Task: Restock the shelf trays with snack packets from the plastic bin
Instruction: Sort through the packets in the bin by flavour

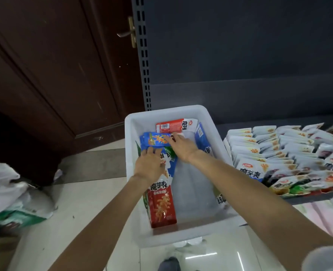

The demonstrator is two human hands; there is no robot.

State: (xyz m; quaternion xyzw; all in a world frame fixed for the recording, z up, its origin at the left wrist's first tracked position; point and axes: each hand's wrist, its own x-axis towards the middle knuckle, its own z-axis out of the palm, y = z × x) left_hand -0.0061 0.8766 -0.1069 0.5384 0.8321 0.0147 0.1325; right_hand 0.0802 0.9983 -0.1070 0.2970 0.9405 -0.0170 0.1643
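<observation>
Partly under both hands (162, 153), blue packet (154, 139)

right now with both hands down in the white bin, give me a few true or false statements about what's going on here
1. Both hands are inside the white plastic bin. True.
2. The left hand holds a green bottle. False: its fingers rest on the blue snack packet.
3. The right hand touches that same blue packet. True.
4. A red snack packet lies near the bin's near wall. True.
5. The shelf tray to the right holds no packets at all. False: rows of snack packets fill it.
6. The bin is packed to the rim. False: much of its floor shows bare.
</observation>
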